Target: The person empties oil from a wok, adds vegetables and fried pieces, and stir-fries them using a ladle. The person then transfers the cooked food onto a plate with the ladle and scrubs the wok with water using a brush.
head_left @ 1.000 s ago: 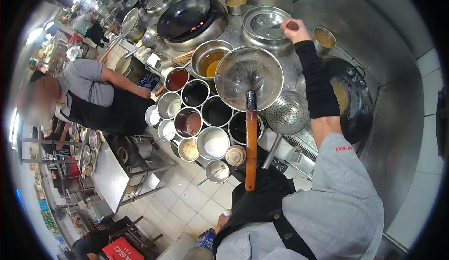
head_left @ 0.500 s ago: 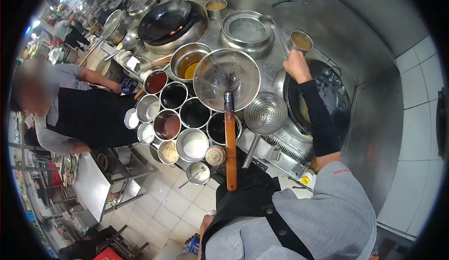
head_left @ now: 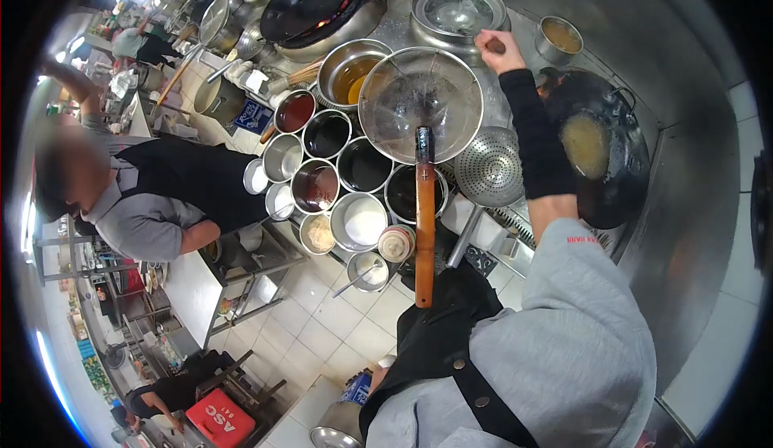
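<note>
My right hand is closed round the brown handle end of a ladle, above the near rim of a round metal pot of water. The ladle's bowl is hard to make out over that pot. Below my forearm lies a perforated metal skimmer. To the right, a black wok holds a pool of yellowish liquid. My left hand is low by my apron, largely covered, near a small whitish thing; its fingers are hidden.
A wide mesh strainer with a wooden handle rests over several sauce and seasoning pots. A second wok stands at the back left. A metal cup sits beside the right wok. A co-worker stands at the left.
The view has shifted. My right hand has moved up toward the water pot with the ladle. More yellowish liquid shows in the right wok. The co-worker has raised an arm.
</note>
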`<state>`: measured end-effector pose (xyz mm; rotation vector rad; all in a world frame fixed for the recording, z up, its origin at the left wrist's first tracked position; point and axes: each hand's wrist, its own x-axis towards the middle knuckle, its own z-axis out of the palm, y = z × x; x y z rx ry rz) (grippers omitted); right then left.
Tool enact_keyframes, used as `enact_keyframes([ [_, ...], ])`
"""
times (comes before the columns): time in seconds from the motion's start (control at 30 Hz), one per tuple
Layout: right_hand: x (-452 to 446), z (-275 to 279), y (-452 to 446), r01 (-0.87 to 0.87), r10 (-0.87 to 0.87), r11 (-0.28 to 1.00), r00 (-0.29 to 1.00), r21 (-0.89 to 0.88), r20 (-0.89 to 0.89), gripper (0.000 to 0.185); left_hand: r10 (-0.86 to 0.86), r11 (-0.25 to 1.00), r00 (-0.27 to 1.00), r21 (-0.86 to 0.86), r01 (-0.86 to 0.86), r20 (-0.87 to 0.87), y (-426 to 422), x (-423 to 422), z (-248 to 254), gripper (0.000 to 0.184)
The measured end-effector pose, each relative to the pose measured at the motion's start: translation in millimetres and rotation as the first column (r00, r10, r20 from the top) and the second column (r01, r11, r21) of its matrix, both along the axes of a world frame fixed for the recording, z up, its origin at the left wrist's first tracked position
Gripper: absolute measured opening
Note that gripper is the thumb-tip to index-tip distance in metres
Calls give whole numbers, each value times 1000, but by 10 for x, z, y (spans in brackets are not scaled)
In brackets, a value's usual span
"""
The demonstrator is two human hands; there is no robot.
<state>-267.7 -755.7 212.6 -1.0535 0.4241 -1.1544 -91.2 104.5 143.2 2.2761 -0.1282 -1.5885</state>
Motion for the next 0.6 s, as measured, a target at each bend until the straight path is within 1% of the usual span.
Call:
enact_keyframes([
  [0.03, 0, 24, 104, -72, -43, 939, 946, 337, 321, 9, -9, 1000, 1000, -3, 9, 1, 45, 19, -37, 29],
  [0.07, -54, 144, 217, -404, -152, 623, 777, 670, 611, 10, -21, 1000, 1000, -7, 21, 4, 69, 37, -57, 29],
  [0.1, -93, 248, 410, -406, -142, 622, 782, 670, 607, 16, -32, 999, 999, -14, 32, 5, 90, 66, -77, 29],
  [0.13, -147, 380, 599, -364, -159, 622, 808, 693, 567, 14, -51, 998, 999, -21, 51, 6, 108, 85, -93, 29],
  [0.2, -311, 630, 1036, -387, -140, 641, 789, 662, 598, 12, -93, 995, 996, -36, 93, 5, 155, 135, -139, 29],
  [0.23, -401, 791, 1298, -355, -166, 658, 792, 664, 587, 12, -117, 992, 993, -46, 117, 4, 183, 173, -167, 29],
  [0.27, -510, 872, 1505, -370, -174, 652, 776, 661, 606, 13, -137, 989, 991, -55, 137, 3, 222, 211, -200, 29],
  [0.33, -668, 1135, 2101, -281, -234, 717, 765, 638, 600, 22, -182, 980, 983, -78, 182, 2, 299, 303, -293, 29],
  [0.37, -786, 1262, 2371, -298, -231, 691, 771, 658, 593, 24, -205, 975, 979, -92, 204, 1, 354, 338, -362, 29],
  [0.53, -1395, 1429, 3539, -239, -246, 708, 799, 665, 549, 27, -328, 931, 944, -182, 316, -39, 548, 535, -883, 29],
  [0.57, -1498, 1524, 3809, -225, -270, 692, 801, 686, 535, 28, -344, 923, 937, -203, 327, -52, 546, 557, -995, 29],
  [0.6, -1583, 1581, 4030, -134, -323, 686, 824, 715, 465, 27, -362, 913, 930, -227, 339, -67, 517, 593, -1107, 29],
])
